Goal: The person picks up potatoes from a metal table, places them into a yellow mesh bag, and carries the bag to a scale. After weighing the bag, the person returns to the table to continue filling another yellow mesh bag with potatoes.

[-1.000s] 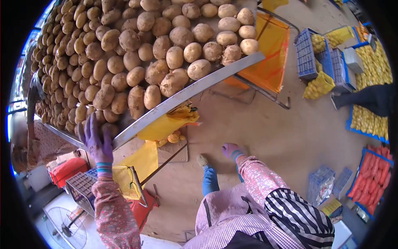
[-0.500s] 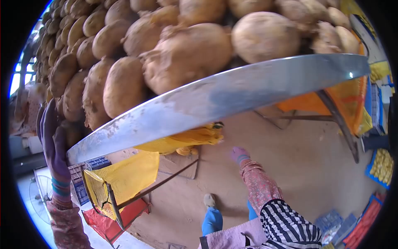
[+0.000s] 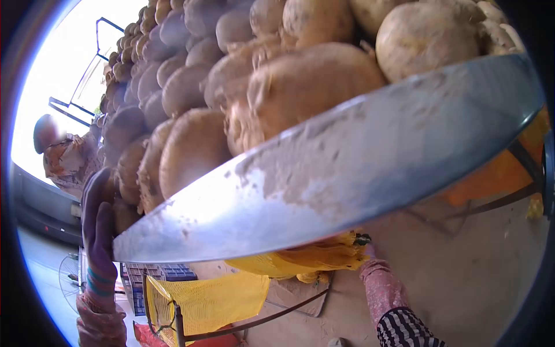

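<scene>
A heap of brown potatoes [image 3: 272,98] fills a table whose dusty metal rim [image 3: 347,168] runs across the view very close to the camera. My left hand [image 3: 98,225], in a purple glove, lies flat against the rim's left end, touching potatoes and holding nothing. My right arm [image 3: 384,289], in a pink floral sleeve, reaches under the table. Its hand meets a bunched yellow mesh bag [image 3: 312,257] hanging below the rim and is mostly hidden behind it.
Another yellow mesh bag [image 3: 214,301] hangs on a metal frame below left, with blue crates [image 3: 156,274] behind it. An orange mesh bag [image 3: 509,168] hangs at the right. Another person [image 3: 58,153] stands at the table's far left. A fan [image 3: 69,277] stands on the floor.
The view has dropped and closed in on the table rim, which now hides most of the floor. My right hand has moved up to the bunched yellow bag. My left hand stays at the rim.
</scene>
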{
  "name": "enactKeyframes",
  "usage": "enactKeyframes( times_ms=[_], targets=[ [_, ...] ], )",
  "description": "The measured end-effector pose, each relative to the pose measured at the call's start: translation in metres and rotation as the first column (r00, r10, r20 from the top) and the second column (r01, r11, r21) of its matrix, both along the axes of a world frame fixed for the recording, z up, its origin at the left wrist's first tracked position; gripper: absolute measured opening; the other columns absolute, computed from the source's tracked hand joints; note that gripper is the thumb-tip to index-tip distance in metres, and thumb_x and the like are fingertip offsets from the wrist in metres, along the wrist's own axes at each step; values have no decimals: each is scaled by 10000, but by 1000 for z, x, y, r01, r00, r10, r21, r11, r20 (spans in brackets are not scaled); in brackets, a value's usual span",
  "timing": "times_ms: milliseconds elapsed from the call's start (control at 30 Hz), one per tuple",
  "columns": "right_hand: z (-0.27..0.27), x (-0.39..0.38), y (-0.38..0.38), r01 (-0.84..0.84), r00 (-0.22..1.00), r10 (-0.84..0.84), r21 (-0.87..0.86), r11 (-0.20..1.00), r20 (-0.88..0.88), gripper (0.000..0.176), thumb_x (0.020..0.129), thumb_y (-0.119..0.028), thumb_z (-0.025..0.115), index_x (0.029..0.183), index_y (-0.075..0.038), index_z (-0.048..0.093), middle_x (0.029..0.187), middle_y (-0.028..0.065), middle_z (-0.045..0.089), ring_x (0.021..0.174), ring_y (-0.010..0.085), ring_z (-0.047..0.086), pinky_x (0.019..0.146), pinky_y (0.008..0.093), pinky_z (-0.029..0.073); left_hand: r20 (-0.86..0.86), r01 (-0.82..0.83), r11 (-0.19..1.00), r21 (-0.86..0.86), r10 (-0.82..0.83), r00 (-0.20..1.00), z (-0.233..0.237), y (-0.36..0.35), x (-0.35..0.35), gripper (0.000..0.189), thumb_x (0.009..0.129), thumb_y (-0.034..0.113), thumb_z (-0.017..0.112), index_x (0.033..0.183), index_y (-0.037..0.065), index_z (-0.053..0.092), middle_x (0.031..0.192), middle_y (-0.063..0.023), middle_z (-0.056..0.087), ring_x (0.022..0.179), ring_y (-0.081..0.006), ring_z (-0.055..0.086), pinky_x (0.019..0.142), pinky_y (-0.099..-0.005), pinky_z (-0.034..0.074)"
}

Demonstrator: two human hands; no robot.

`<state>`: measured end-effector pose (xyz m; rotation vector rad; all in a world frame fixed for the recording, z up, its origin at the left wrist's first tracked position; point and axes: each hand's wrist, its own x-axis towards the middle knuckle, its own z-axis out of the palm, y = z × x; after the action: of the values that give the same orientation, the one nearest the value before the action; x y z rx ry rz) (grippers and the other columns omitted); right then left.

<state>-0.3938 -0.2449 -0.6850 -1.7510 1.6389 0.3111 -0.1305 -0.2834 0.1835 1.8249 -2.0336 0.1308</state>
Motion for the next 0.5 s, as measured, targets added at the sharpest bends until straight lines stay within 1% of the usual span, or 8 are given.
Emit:
enactKeyframes(
  times_ms=[67,100,200,267,333,400,433,500],
  targets=[
    [-63,-13,13,272,920,-310,181,945,239,476,996,-264,535,1472,-275,538,1499,36,498,1368,328,501,1065,569,454,7,-26,1000,-9,26,1000,0,-1,-13,485,1064,197,408,1484,-28,500,1513,-198,494,1449,-310,414,1233,-416,241],
    [36,-29,14,50,998,-52,84,995,21,451,1001,-271,529,1451,-253,557,1474,68,521,1369,337,501,1074,542,456,96,-13,999,-33,16,995,-1,1,-13,485,1042,165,410,1476,-27,510,1502,-204,499,1446,-319,412,1234,-417,236],
    [179,-90,63,21,999,-15,156,988,-39,398,1016,-291,512,1387,-187,612,1398,162,592,1373,361,501,1102,463,463,182,-43,998,-38,50,982,7,1,-28,518,982,174,460,1454,-29,523,1480,-223,505,1437,-383,406,1227,-457,248],
    [226,-127,108,153,983,-168,174,973,77,344,969,-348,599,1281,-245,699,1309,172,650,1222,377,626,1003,477,536,229,-38,999,-27,43,972,14,-2,-31,518,966,196,496,1435,-21,535,1460,-238,510,1413,-425,412,1213,-478,273],
    [246,-153,161,337,920,-371,231,913,127,298,954,-360,635,1179,-182,713,1035,160,731,980,404,702,935,473,567,233,-39,999,-30,45,971,18,-2,-34,517,952,193,530,1424,-16,543,1458,-241,508,1419,-447,399,1218,-500,266],
    [227,-180,233,477,832,-482,88,874,274,232,961,-342,640,1021,-125,699,782,132,712,763,347,711,762,445,606,225,-35,999,-22,39,973,21,-1,-31,515,938,189,555,1412,-13,551,1457,-242,506,1432,-474,372,1224,-533,253],
    [261,-194,232,476,838,-477,74,876,263,232,961,-342,640,1021,-125,699,782,132,712,763,347,711,762,445,606,213,-46,999,-9,46,976,23,0,-30,510,930,196,569,1401,0,561,1454,-238,507,1444,-496,344,1224,-560,247],
    [355,-216,237,607,476,-876,690,393,80,268,952,-373,648,1076,-139,691,877,116,739,755,282,745,637,398,606,221,-82,997,5,79,972,28,1,-34,510,919,201,585,1401,34,569,1454,-217,510,1441,-497,340,1213,-569,266]
  ],
)
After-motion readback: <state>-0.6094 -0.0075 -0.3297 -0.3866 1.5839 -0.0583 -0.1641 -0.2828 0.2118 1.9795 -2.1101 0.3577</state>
